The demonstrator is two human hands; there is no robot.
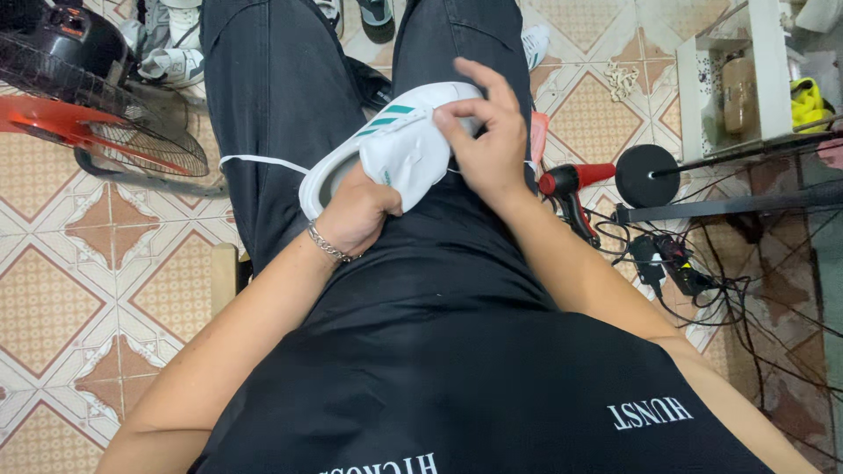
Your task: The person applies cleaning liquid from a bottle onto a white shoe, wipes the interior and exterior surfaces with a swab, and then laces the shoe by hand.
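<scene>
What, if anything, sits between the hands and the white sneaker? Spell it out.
Nothing visible does. The left hand grips the white sneaker from below, and the right hand rests on its upper with the fingers pinched there. A white lace trails off to the side across the dark trousers, clear of both hands.

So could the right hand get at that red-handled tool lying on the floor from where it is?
Probably yes. The right hand is pinching the white sneaker, but the red-handled tool lies just beyond the right thigh with nothing between; it would need to let go first.
</scene>
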